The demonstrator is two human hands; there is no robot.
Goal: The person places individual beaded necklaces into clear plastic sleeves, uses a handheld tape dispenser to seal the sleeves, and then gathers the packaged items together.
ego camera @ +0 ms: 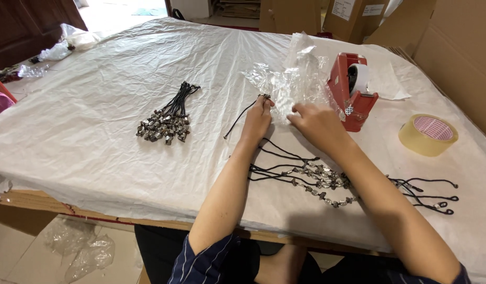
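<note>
Beyond both hands, tall brown cardboard boxes (353,18) stand at the far edge of the table, two with white rectangular labels (344,9) on their faces. Just right of the right hand (319,125) sits a red plastic tape dispenser (350,93) holding a white roll; further right lies a flat roll of tan packing tape (428,134). The left hand (257,118) pinches a black cord with a small metal charm (246,110) at its fingertips, beside a crinkled clear plastic bag (293,79), which the right hand's curled fingers press at its near edge. Under the forearms lie loose black cord necklaces with silvery charms (319,181). Well left of the left hand lies a bundled bunch of the same necklaces (168,117), on wrinkled white paper covering the table (96,147)
</note>
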